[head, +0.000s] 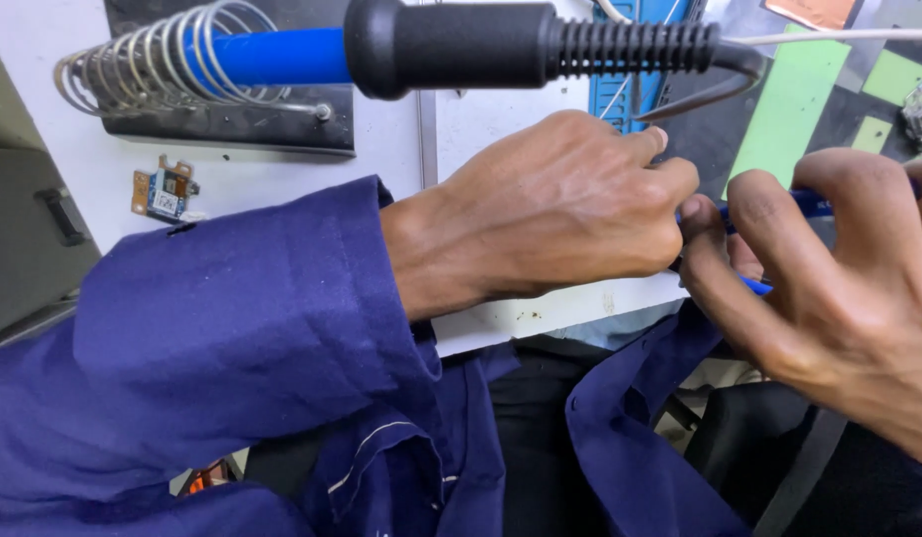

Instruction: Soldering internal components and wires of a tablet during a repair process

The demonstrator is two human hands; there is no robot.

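Both hands meet on a small blue tool [754, 286], the left hand [551, 214] curled shut beside it. The right hand [839, 288] pinches it with bent fingers. The soldering iron [461, 45] rests in its stand above the left hand, unused.

Loose dark-blue work coat sleeve [232, 328] with white stitching.

My single head camera looks steeply down and very close over the white bench edge [541, 323], no second view overlapping.
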